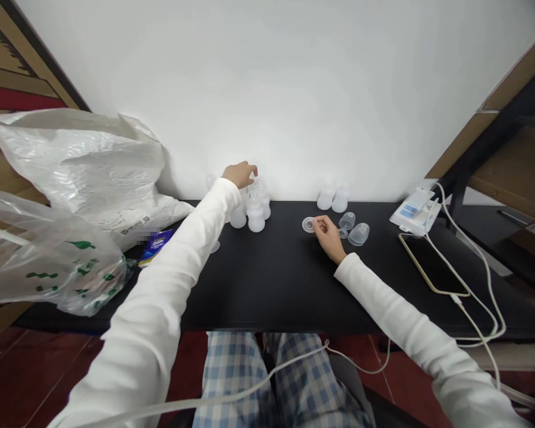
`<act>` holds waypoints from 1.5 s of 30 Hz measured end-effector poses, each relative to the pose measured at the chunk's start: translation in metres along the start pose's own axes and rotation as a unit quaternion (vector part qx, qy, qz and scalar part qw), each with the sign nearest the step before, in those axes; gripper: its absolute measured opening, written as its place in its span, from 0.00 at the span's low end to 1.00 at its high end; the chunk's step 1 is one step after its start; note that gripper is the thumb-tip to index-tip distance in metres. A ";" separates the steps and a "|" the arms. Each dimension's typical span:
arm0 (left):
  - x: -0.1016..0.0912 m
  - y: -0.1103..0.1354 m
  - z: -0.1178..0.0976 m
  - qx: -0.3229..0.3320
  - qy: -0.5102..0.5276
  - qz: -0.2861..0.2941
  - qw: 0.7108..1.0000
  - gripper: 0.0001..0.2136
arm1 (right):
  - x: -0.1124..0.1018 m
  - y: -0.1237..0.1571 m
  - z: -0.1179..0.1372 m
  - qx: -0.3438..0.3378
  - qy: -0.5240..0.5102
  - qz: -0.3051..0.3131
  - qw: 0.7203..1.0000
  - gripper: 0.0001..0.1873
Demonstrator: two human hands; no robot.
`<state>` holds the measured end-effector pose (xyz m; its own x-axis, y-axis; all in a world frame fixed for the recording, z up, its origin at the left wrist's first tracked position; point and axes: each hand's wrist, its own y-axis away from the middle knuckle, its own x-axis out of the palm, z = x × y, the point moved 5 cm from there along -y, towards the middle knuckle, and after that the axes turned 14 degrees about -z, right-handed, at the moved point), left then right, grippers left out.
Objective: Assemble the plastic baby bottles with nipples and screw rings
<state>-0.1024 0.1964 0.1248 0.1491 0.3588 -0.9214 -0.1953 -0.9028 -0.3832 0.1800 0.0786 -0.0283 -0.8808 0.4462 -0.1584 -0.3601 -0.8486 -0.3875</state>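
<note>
My left hand (241,173) reaches over a cluster of small white baby bottles (255,221) near the wall. Its fingers are bent, with a gap between thumb and forefinger and nothing visible in them. Lower down, my right hand (329,236) pinches the edge of a clear round disc (308,224) at the black tabletop. Just right of that hand lie two clear dome caps (359,234) and a small clear ring (342,233). Two more white bottles (325,198) stand against the wall behind it. My left forearm partly hides the cluster and a clear round piece (215,246).
White plastic bags (84,172) and a blue packet (157,244) crowd the left side of the black table (267,285). At right are a phone (432,264) with a white cable and a white-and-blue package (414,211). Another cable crosses my lap.
</note>
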 end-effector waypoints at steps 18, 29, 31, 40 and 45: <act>-0.067 0.003 -0.044 0.060 0.214 -0.268 0.937 0.19 | -0.004 -0.004 -0.001 -0.014 -0.015 -0.022 1.000 0.22; -0.037 0.095 -0.105 0.074 0.227 -0.163 0.957 0.13 | -0.010 -0.015 0.001 -0.017 -0.067 -0.024 0.997 0.23; -0.024 0.103 -0.107 0.058 0.209 -0.130 0.968 0.15 | -0.009 -0.016 0.001 -0.020 -0.075 -0.019 0.997 0.23; -0.012 0.115 -0.095 -0.012 0.190 -0.207 0.960 0.22 | 0.002 -0.016 -0.015 0.045 -0.112 0.009 0.993 0.32; 0.004 0.142 -0.130 0.059 0.280 -0.302 0.909 0.13 | 0.006 -0.011 -0.008 0.053 -0.142 0.034 0.988 0.33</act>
<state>-0.0035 0.0383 0.0750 0.7274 0.5741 -0.3759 -0.0118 -0.5373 -0.8433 0.1816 0.0931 -0.0319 -0.9494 0.3023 0.0857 -0.3141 -0.9058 -0.2845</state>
